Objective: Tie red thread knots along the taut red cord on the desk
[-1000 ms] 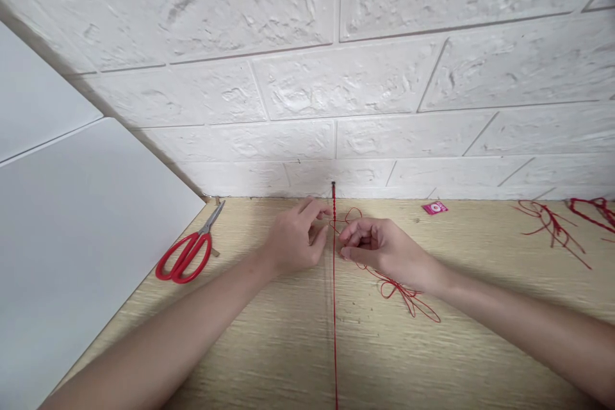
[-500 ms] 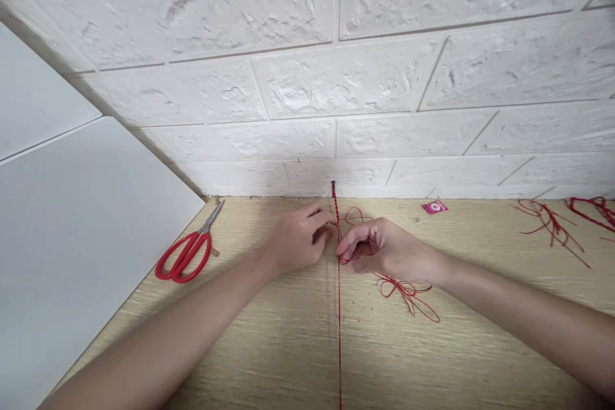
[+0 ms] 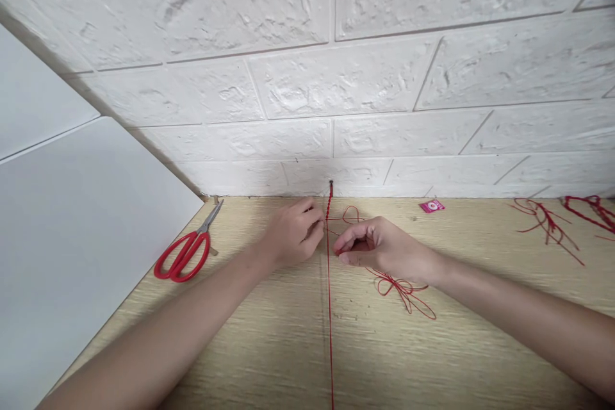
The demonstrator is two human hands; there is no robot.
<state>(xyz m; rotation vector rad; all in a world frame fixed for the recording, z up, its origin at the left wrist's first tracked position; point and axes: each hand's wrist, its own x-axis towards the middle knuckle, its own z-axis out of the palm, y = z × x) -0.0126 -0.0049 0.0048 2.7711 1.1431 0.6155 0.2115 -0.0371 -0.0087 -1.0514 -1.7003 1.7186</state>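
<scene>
A thin red cord (image 3: 330, 320) runs taut down the table from a dark peg at the foot of the wall. Its upper stretch is a knotted red braid (image 3: 329, 203). Just left of the cord, my left hand (image 3: 295, 234) is closed, fingers curled against a side strand. My right hand (image 3: 372, 246) sits to the right, thumb and index finger pinched together with a bit of red cord at the tips. A loose strand loops out between the hands. Under and beyond my right wrist lies a bundle of red cord (image 3: 407, 295).
Red-handled scissors (image 3: 185, 256) lie on the left beside a white panel (image 3: 106, 224). A small pink packet (image 3: 432, 205) rests near the wall. Red cord scraps (image 3: 548, 223) and a braided red cord (image 3: 593, 210) lie at far right. The white brick-patterned wall (image 3: 298, 90) closes off the back.
The taut cord has swung left at its lower part. My left hand has drawn slightly left, and the gap between the hands is wider. The whole view has shifted a little.
</scene>
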